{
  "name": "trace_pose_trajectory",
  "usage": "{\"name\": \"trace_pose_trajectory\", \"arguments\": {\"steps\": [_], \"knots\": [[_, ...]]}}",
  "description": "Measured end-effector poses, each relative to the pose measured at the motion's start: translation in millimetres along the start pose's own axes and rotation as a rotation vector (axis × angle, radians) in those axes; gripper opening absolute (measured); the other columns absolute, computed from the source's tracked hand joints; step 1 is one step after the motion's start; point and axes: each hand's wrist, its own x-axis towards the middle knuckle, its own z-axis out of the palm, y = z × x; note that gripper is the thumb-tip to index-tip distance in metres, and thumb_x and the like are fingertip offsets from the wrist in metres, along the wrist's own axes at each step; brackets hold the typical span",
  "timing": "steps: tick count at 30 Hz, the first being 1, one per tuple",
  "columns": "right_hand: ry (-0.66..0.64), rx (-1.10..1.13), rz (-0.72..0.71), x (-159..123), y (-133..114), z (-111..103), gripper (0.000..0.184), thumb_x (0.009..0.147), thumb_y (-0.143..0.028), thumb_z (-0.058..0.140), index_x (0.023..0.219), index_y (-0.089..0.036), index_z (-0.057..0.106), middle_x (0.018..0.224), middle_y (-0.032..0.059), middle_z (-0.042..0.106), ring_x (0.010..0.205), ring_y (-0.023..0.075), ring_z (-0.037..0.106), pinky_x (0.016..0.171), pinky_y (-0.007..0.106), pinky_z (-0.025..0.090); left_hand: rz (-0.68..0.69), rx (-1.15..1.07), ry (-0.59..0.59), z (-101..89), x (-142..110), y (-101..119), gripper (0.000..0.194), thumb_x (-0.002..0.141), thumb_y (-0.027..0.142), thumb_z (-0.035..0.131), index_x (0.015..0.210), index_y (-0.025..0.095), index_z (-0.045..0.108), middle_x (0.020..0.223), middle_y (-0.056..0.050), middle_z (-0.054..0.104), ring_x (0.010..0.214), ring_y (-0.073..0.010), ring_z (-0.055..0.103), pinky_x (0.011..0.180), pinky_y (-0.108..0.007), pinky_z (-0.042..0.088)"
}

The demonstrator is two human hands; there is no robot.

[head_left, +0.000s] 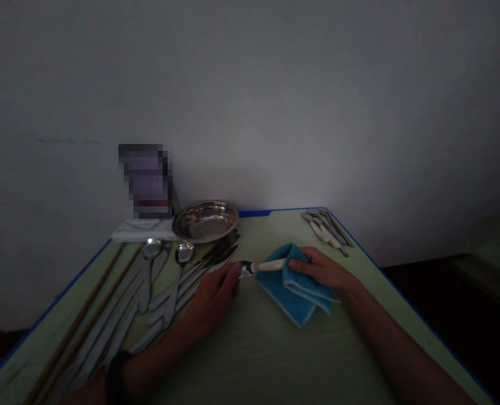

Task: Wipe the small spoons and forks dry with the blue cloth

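A piece of cutlery with a white handle (pixel 272 265) spans the gap between my two hands, above the table. My left hand (pixel 218 289) is closed on its shiny metal end, whose shape is mostly hidden by the fingers. At the other end, my right hand (pixel 317 266) pinches a blue cloth (pixel 290 298) with a pale edge, folded around the tip of the handle. The lower corners of the cloth hang toward the table. Left of my left hand lie several metal knives (pixel 210 260) and a spoon (pixel 184 253).
A round steel bowl (pixel 205 222) stands at the table's back edge, beside a white block (pixel 142 230) and a blurred upright panel (pixel 146 180). Long wooden sticks (pixel 90 304) and more cutlery lie at left. White-handled cutlery (pixel 321 230) lies back right. A wall rises behind.
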Motion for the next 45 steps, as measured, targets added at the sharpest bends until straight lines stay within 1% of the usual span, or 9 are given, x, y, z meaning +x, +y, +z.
{"name": "trace_pose_trajectory", "arguments": {"steps": [3,5,9,14,22,27,34,41,45], "knots": [[0.041,0.007,-0.025,0.2,-0.7,6.1,0.035,0.072,-0.048,0.056,0.082,-0.014,0.055,0.066,-0.0012,0.052,0.054,0.0083,0.048,0.051,0.022,0.042,0.046,0.044,-0.015,-2.5,0.3,0.8,0.036,0.089,0.039,0.03,0.067,0.019,0.05,0.056,0.004,0.048,0.052,-0.0141,0.049,0.05,-0.022,0.036],[0.015,-0.096,-0.07,-0.7,-5.3,11.0,0.035,0.072,-0.048,0.056,0.082,-0.014,0.055,0.064,-0.002,0.051,0.054,0.0083,0.047,0.05,0.021,0.04,0.079,0.074,-0.035,-3.1,0.1,0.5,0.032,0.089,0.036,0.032,0.072,0.019,0.054,0.062,0.002,0.054,0.058,-0.015,0.052,0.056,-0.023,0.038],[-0.029,-0.496,-0.175,-2.7,-16.6,23.0,0.036,0.074,-0.05,0.052,0.077,-0.015,0.057,0.059,-0.0023,0.05,0.053,0.0085,0.045,0.05,0.02,0.034,0.138,0.127,-0.112,-0.5,0.4,-3.2,0.031,0.09,0.033,0.032,0.082,0.019,0.058,0.072,0.0,0.061,0.066,-0.0156,0.057,0.063,-0.024,0.039],[0.007,-0.911,-0.28,-1.8,-20.1,40.9,0.037,0.082,-0.047,0.04,0.076,-0.015,0.056,0.066,0.0034,0.059,0.06,0.0121,0.052,0.055,0.023,0.032,0.166,0.204,-0.179,3.4,1.2,-7.5,0.031,0.09,0.034,0.033,0.076,0.019,0.057,0.065,-0.001,0.059,0.06,-0.0153,0.057,0.058,-0.024,0.039],[0.1,-1.082,-0.291,-2.5,-19.0,52.0,0.037,0.085,-0.045,0.033,0.078,-0.017,0.057,0.073,0.005,0.064,0.063,0.0145,0.056,0.057,0.026,0.031,0.19,0.267,-0.252,2.8,-1.3,-5.3,0.031,0.09,0.033,0.034,0.075,0.019,0.058,0.063,0.0,0.06,0.057,-0.0143,0.056,0.056,-0.023,0.039],[0.037,-1.016,-0.262,-3.0,-24.8,47.0,0.041,0.084,-0.049,0.033,0.08,-0.016,0.057,0.073,0.006,0.064,0.066,0.0148,0.056,0.059,0.025,0.033,0.173,0.242,-0.243,-0.2,-1.2,-0.2,0.033,0.09,0.033,0.033,0.073,0.018,0.057,0.063,-0.001,0.059,0.058,-0.015,0.057,0.056,-0.023,0.039],[-0.102,-0.654,-0.197,-1.2,-23.7,19.4,0.037,0.078,-0.05,0.046,0.079,-0.015,0.057,0.064,-0.0007,0.055,0.059,0.0101,0.05,0.055,0.021,0.036,0.091,0.106,-0.125,-4.5,0.5,2.3,0.035,0.091,0.035,0.031,0.081,0.02,0.06,0.067,0.003,0.061,0.062,-0.0143,0.056,0.06,-0.022,0.039],[-0.074,-0.168,-0.022,-1.6,-5.9,-3.2,0.034,0.075,-0.046,0.054,0.088,-0.015,0.056,0.065,-0.0016,0.053,0.053,0.0077,0.045,0.05,0.021,0.039,0.012,0.07,-0.006,-5.0,2.4,-1.0,0.043,0.089,0.043,0.03,0.06,0.019,0.049,0.05,0.006,0.046,0.047,-0.0133,0.047,0.046,-0.021,0.034],[-0.063,-0.108,0.003,-2.1,-1.8,1.2,0.035,0.074,-0.046,0.054,0.086,-0.013,0.057,0.064,-0.0018,0.051,0.053,0.0071,0.044,0.049,0.02,0.038,0.008,0.064,0.006,-5.4,3.6,-3.1,0.042,0.089,0.042,0.029,0.058,0.019,0.047,0.05,0.005,0.046,0.047,-0.0137,0.047,0.046,-0.022,0.034]]}}
